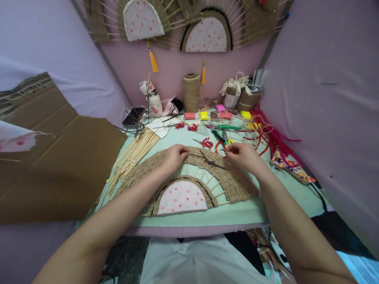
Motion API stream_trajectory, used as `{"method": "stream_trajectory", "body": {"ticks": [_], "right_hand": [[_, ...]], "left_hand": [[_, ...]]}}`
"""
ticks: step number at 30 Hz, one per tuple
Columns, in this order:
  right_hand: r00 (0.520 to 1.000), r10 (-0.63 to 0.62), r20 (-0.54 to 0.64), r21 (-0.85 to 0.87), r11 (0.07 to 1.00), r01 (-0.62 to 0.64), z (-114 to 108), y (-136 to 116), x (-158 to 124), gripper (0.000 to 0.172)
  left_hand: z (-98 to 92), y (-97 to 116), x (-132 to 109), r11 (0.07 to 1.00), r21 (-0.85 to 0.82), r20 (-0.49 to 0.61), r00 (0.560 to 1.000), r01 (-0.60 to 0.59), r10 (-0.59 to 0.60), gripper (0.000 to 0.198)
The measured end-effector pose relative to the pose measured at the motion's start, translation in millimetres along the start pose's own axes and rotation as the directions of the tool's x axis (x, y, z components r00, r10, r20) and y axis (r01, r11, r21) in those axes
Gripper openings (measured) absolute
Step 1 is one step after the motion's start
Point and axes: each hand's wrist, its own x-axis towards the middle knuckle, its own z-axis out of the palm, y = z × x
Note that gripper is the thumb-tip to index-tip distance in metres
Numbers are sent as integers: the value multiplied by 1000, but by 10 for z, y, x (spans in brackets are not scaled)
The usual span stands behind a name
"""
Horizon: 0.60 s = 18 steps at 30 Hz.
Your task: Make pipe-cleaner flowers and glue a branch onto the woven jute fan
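Note:
A half-round woven fan piece (pixel 237 185) of jute cord over thin wooden sticks lies on the mint-green table (pixel 245 215). Its centre is a pink dotted fabric half-circle (pixel 182 199). My left hand (pixel 174 156) rests on the upper rim of the weave, fingers curled and pressed onto the cord. My right hand (pixel 241 154) sits at the rim's top right, fingers pinched together on a strand of jute. A dark loose strand (pixel 211 161) lies on the weave between the two hands.
A bundle of wooden sticks (pixel 134 156) lies left of the fan, beside brown cardboard (pixel 59 165). Behind are red scissors (pixel 204 142), green-handled pliers (pixel 226 128), a jute spool (pixel 191 92), coloured clay blocks (pixel 204 115), cups, red cords (pixel 272 138). Finished fans hang on the wall.

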Motion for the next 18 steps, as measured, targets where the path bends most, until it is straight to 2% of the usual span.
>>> {"method": "stream_trajectory", "body": {"ticks": [3, 9, 14, 18], "right_hand": [[1000, 20, -3, -10, 1000, -20, -17, 5, -20, 13], [1000, 8, -8, -13, 1000, -8, -36, 7, -49, 14], [1000, -13, -8, 10, 1000, 13, -25, 27, -59, 15], [1000, 1, 6, 10, 1000, -1, -28, 46, -74, 15]], "left_hand": [[-68, 30, -14, 975, 172, 83, 988, -143, 131, 12], [-157, 81, 8, 905, 310, 176, 953, -293, 248, 20], [-53, 104, 71, 864, 347, 274, 920, -365, 279, 23], [35, 108, 92, 854, 348, 302, 909, -387, 288, 23]]}}
